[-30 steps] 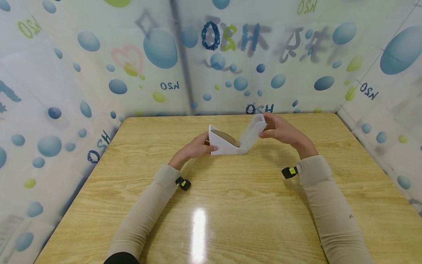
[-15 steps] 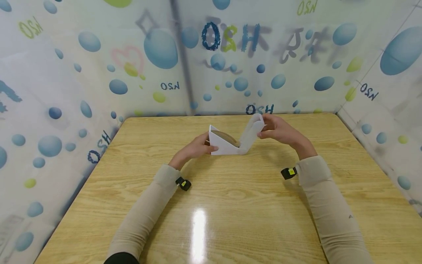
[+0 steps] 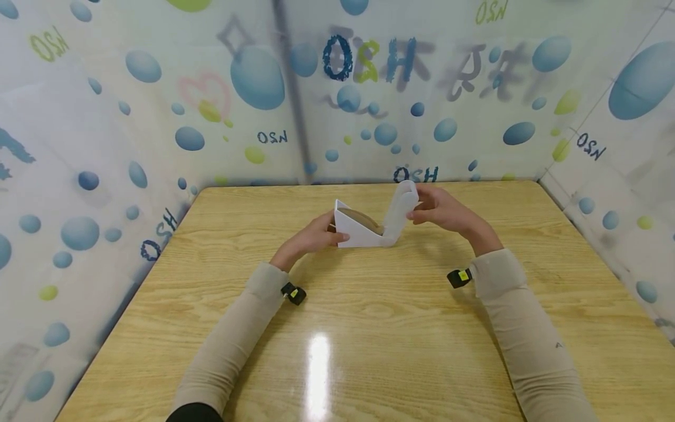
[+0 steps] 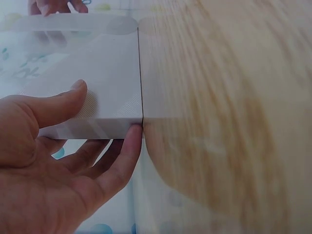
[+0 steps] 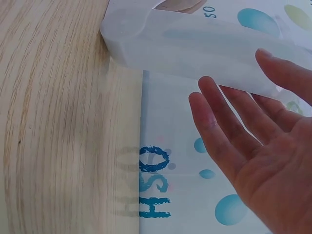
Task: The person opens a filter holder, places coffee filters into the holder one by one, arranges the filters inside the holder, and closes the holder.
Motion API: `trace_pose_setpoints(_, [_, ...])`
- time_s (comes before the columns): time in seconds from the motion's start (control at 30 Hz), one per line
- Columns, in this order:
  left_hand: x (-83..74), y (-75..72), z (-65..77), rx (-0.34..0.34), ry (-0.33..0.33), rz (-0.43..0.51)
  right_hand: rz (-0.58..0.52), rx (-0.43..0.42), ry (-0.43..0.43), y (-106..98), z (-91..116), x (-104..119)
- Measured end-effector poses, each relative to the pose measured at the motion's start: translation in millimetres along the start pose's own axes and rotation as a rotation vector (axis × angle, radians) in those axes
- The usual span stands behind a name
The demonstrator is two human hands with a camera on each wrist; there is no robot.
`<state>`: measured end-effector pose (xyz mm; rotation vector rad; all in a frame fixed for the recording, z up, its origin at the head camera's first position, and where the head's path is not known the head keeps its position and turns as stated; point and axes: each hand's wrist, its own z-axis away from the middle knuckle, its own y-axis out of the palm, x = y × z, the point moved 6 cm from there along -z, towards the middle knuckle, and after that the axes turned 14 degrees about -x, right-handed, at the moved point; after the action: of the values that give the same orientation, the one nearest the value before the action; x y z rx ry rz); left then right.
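A white wedge-shaped box [image 3: 358, 234] rests on the table, its translucent hinged lid [image 3: 399, 208] tilted up to the right. Thin brown round-edged sheets [image 3: 361, 218] lie inside it. My left hand [image 3: 314, 233] grips the back end of the box; in the left wrist view the thumb presses the broad side wall [image 4: 97, 73] and the fingers reach around the narrow end. At the lid's free end is my right hand [image 3: 445, 210]. Its fingers [image 5: 214, 107] are extended along the outer side of the lid, as the right wrist view shows, with the thumb apart from them.
The wood-grain table [image 3: 379, 328] extends in front of both arms. A curtain [image 3: 337, 117] printed with blue and green spots hangs behind its far edge. Small black wrist cameras [image 3: 293, 293] stick out from the sleeves.
The lid has swung up and slightly left toward the box, with my right hand moving left along with it. My left hand and the box have stayed still.
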<state>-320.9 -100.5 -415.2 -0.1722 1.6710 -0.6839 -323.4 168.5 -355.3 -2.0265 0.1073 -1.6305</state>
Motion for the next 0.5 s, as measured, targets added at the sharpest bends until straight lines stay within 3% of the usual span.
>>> trace_pose_setpoints(0.5, [0.1,0.3,1.3,-0.001,-0.016,-0.011,-0.003,0.023,0.003,7.3,-2.9,-7.0])
